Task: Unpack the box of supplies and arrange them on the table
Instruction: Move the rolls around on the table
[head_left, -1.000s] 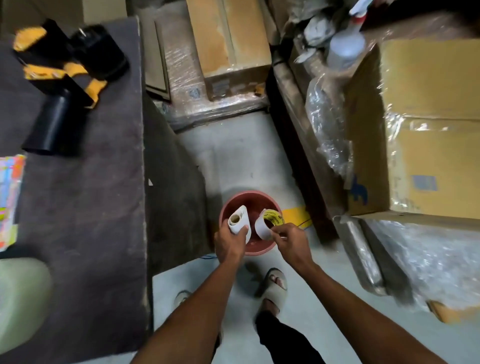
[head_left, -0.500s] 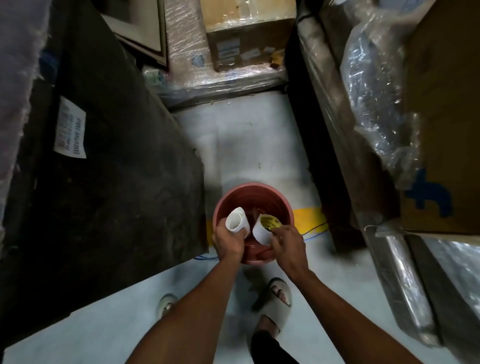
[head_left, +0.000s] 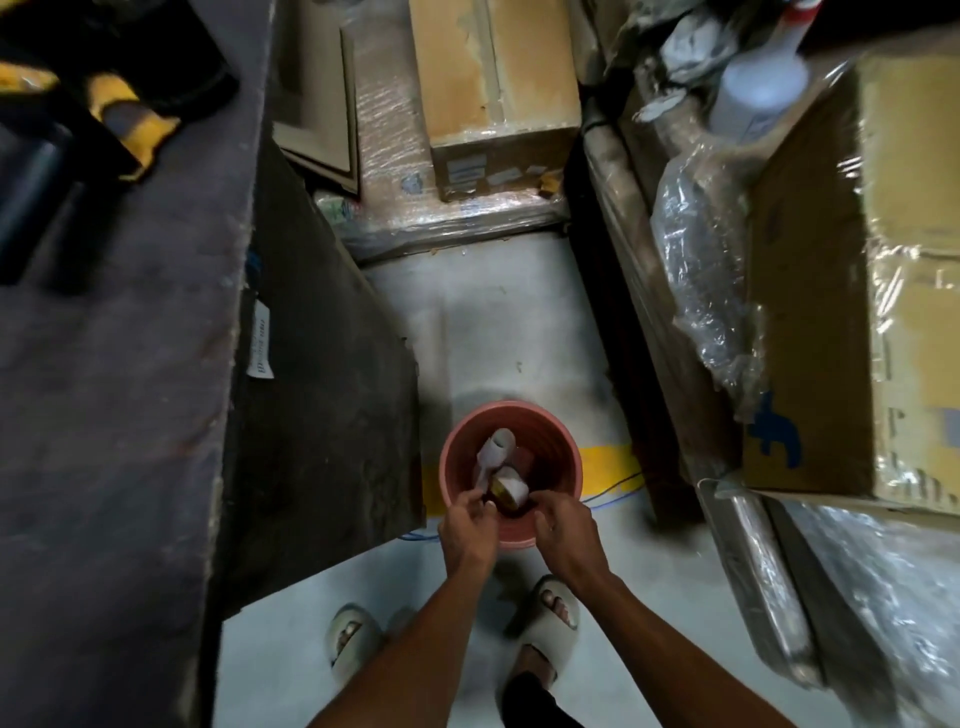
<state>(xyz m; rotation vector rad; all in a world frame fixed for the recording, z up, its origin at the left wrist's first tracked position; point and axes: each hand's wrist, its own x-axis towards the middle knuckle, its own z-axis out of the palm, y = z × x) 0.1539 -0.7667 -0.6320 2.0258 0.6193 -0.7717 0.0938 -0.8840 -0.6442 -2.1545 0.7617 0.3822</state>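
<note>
— At the bottom edge, what stood nearest?
— Two feet in pale rubbery slides (head_left: 551, 618) on a smooth grey floor (head_left: 649, 649), and two bare forearms reaching down.

— And the hands?
— Both were at the near rim of a round, ribbed pink plastic bucket (head_left: 563, 441). The left hand (head_left: 470, 525) had its fingers curled loosely, pinching a strip of white paper; the right hand (head_left: 563, 525) was half closed, fingertips at a white roll (head_left: 511, 488) with a yellowish end.

— What did the bucket hold?
— That roll and a second white paper roll (head_left: 498, 449) behind it, both inside.

— Any writing?
— A white label (head_left: 261, 340) on the dark table's side (head_left: 322, 395), too blurred to read. Blue marks showed on a cardboard box (head_left: 815, 291) to the right.

— Farther off?
— A taped cardboard carton (head_left: 493, 93) on shrink-wrapped stock, crinkled clear film (head_left: 711, 280), and a translucent spray bottle (head_left: 753, 98).
</note>
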